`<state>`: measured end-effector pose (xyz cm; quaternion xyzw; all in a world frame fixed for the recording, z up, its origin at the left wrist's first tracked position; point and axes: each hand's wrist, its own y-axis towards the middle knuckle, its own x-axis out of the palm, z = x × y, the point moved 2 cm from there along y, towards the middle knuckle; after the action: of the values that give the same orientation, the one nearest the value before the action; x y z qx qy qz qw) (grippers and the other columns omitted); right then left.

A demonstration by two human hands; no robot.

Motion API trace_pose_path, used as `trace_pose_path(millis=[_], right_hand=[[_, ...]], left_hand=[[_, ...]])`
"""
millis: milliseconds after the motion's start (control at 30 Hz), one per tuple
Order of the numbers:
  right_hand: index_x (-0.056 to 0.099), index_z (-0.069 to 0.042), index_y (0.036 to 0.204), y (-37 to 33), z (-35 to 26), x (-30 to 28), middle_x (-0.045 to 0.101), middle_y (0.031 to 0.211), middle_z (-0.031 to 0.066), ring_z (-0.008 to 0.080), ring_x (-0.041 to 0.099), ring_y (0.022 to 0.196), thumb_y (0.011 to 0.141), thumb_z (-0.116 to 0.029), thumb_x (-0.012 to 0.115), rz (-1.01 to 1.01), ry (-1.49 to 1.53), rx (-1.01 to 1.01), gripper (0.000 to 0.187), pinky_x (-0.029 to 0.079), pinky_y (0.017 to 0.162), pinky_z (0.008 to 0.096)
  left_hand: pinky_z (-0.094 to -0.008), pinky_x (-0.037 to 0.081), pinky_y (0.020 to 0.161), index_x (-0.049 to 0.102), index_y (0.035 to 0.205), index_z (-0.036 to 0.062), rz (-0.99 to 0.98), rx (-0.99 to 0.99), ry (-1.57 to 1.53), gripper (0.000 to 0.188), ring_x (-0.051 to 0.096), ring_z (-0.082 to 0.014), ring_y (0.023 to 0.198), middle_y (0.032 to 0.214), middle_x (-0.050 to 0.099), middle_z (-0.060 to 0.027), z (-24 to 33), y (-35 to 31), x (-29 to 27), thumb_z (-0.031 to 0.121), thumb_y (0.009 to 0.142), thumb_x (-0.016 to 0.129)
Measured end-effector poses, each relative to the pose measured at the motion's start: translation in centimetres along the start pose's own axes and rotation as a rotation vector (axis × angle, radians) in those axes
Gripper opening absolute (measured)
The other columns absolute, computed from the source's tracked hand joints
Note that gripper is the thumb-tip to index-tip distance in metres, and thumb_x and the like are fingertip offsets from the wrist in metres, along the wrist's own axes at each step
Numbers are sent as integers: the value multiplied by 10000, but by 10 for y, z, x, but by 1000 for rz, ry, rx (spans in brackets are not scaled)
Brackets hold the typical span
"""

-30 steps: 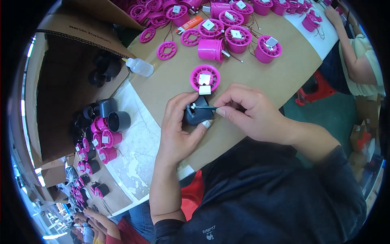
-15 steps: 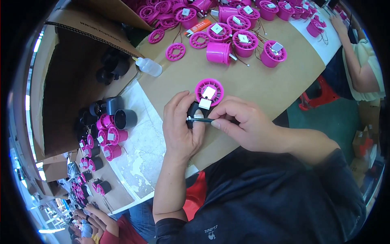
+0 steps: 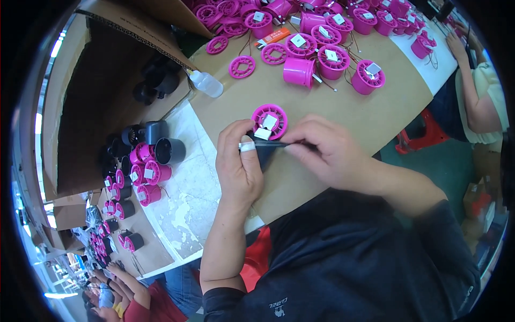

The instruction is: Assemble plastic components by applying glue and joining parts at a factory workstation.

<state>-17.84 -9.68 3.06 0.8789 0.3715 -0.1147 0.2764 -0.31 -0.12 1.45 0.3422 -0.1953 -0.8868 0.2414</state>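
Note:
My left hand [image 3: 238,166] and my right hand [image 3: 324,150] meet over a small dark cylindrical housing [image 3: 265,153] held between them above the brown table [image 3: 343,115]. The right fingers pinch a thin dark piece against the housing's top. My left thumb wears a strip of white tape. Just beyond the fingers lies a pink round fan part [image 3: 270,121] with a white square on top.
Many pink round parts [image 3: 322,43] with wires crowd the far side of the table, beside a small clear bottle [image 3: 207,84]. Dark and pink cylinders [image 3: 153,161] stand at the left near an open cardboard box [image 3: 102,91]. Another person [image 3: 477,91] sits at the right.
Both hands with the dark housing have stayed just below the pink fan part. The right fingers now pull a thin dark piece across the housing's top.

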Motion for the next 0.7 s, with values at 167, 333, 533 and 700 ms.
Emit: trace_pose_path(millis=[167, 333, 533, 700], right_hand=[[662, -33, 1099, 2, 36, -31, 627, 996, 86, 214, 582, 793, 885, -44, 688, 23, -472, -111, 215, 487, 711, 327], [635, -45, 1242, 34, 14, -33, 640, 1057, 97, 257, 607, 913, 853, -160, 748, -77, -468, -289, 421, 511, 799, 370], [585, -71, 1363, 68, 8, -22, 651, 1163, 100, 290, 631, 1010, 805, -210, 796, -554, -336, -134, 612, 523, 858, 367], [582, -75, 1373, 79, 10, -26, 658, 1216, 92, 316, 649, 1044, 786, -183, 793, -585, -86, 15, 633, 533, 876, 370]], left_hand=[[-371, 490, 922, 609, 1209, 19, 38, -27, -63, 249, 606, -287, 1028, 1188, 626, -159, -2, 3, -2, 80, 1018, 461], [-376, 486, 934, 611, 1202, 12, -36, -19, -100, 251, 606, -288, 1034, 1180, 632, -163, -4, 2, -3, 85, 1019, 456], [-368, 490, 934, 612, 1202, 5, -76, 64, -150, 258, 610, -293, 1035, 1178, 634, -162, -3, 1, -4, 72, 1001, 465], [-363, 493, 932, 612, 1210, 3, -29, 25, -144, 270, 613, -299, 1037, 1176, 637, -161, -9, 4, -6, 60, 989, 470]])
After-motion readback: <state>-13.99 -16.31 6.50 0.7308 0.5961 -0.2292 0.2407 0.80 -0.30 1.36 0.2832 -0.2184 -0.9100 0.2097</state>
